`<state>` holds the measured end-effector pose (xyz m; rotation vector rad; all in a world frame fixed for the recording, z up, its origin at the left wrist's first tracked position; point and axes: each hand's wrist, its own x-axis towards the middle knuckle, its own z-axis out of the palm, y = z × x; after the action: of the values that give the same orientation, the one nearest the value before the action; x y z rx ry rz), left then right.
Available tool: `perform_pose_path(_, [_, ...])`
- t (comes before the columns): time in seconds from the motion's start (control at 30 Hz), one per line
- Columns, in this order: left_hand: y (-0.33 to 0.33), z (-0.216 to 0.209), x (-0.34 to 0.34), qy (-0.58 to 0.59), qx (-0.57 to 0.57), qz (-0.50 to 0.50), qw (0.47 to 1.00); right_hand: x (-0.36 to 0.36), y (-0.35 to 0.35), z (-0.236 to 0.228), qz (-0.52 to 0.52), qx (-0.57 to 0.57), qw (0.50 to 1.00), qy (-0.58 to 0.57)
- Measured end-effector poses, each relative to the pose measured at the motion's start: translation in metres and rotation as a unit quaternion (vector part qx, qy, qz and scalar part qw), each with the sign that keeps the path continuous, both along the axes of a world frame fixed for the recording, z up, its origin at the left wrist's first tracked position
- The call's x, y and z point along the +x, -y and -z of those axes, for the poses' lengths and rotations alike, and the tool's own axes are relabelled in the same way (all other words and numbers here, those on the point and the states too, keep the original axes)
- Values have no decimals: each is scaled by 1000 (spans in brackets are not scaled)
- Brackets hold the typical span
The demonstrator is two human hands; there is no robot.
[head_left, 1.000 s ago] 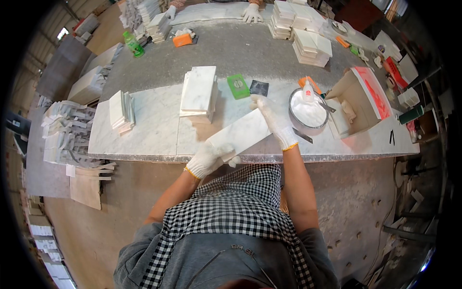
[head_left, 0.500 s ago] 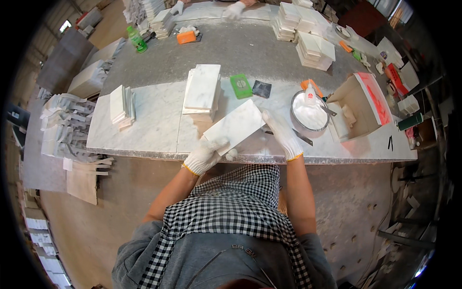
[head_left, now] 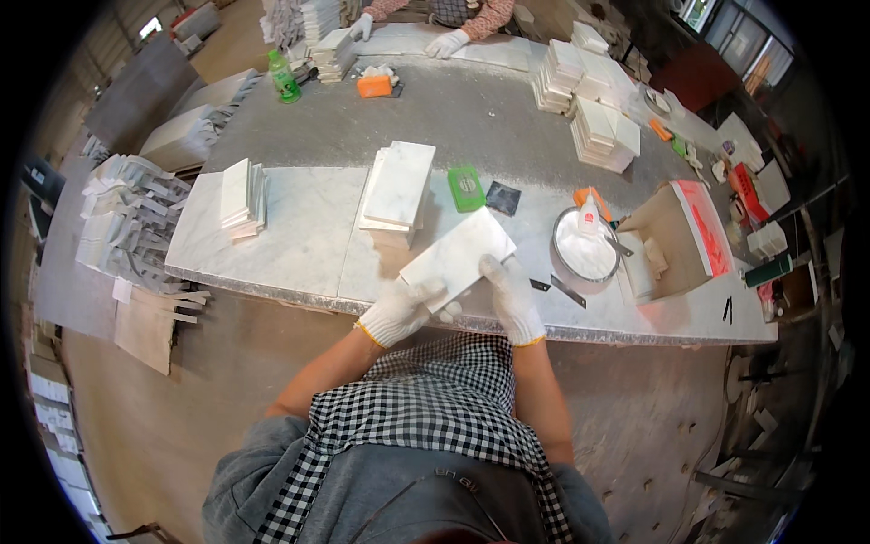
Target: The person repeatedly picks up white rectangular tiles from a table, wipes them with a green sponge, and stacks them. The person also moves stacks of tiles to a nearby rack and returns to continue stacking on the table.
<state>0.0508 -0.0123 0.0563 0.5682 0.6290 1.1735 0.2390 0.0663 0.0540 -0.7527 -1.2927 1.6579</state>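
A white marble tile (head_left: 460, 252) is tilted above the near edge of the bench, between my two gloved hands. My left hand (head_left: 401, 310) grips its lower left end, thumb on top and fingers underneath. At the tile's right end, my right hand (head_left: 513, 301) holds the edge with the thumb on the upper face; its other fingers are mostly hidden. Behind the tile stands a stack of similar tiles (head_left: 403, 181). A green sanding block (head_left: 467, 189) and a dark square pad (head_left: 503, 198) lie just beyond it. Two flat metal blades, one a longer strip (head_left: 568, 291), rest right of my right hand.
A round bowl of white material (head_left: 580, 254) holds a small white bottle (head_left: 588, 218). Right of it is an open cardboard box (head_left: 671, 240). A smaller tile stack (head_left: 242, 201) stands left. Across the bench, a co-worker's gloved hands (head_left: 448, 43) rest near more tile stacks (head_left: 603, 134).
My right hand has slid from the tile's far right corner down to its near right edge. The head view has shifted, showing more of the co-worker. My left hand keeps its hold.
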Motion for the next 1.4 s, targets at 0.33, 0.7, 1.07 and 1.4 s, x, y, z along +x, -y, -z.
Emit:
perform_pose_path(0.33, [4, 14, -15, -132, 36, 124, 983, 0, 4, 23, 77, -214, 953, -201])
perform_pose_path(0.7, [-8, -3, 0, -151, -1, 47, 987, -11, 14, 31, 37, -295, 930, -217])
perform_pose_path(1.07, [-25, 13, -21, -234, -76, 140, 959, -15, 17, 81, -91, -384, 884, -250])
perform_pose_path(1.4, [-48, 27, -26, -228, -70, 222, 945, -7, 11, 103, -29, -471, 858, -202])
